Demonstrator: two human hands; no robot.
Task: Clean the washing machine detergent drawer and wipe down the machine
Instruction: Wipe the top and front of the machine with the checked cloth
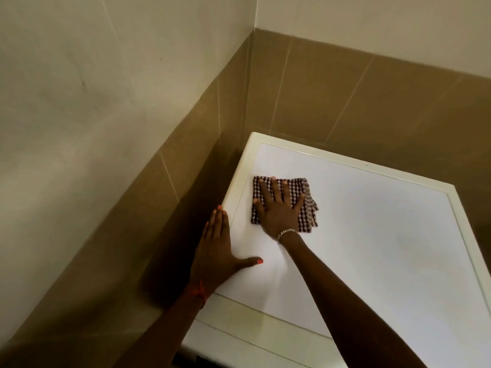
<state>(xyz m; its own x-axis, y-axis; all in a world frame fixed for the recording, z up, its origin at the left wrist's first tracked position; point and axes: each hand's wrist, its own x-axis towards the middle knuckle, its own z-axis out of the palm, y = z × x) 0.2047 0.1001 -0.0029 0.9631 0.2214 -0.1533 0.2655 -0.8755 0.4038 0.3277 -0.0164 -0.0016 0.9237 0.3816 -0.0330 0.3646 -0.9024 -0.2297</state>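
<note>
The white top of the washing machine (372, 235) fills the lower right of the head view. A folded brown-and-white checked cloth (303, 205) lies flat near its far left corner. My right hand (279, 211) presses on the cloth with fingers spread straight. My left hand (215, 248) rests flat along the machine's left edge, thumb stretched out onto the top. The detergent drawer is not visible.
Tiled walls close in on two sides: a brown tile band (186, 168) with cream wall above. A narrow dark gap (207, 181) runs between the machine's left side and the wall. The machine's front edge (252, 341) is near the bottom of the view.
</note>
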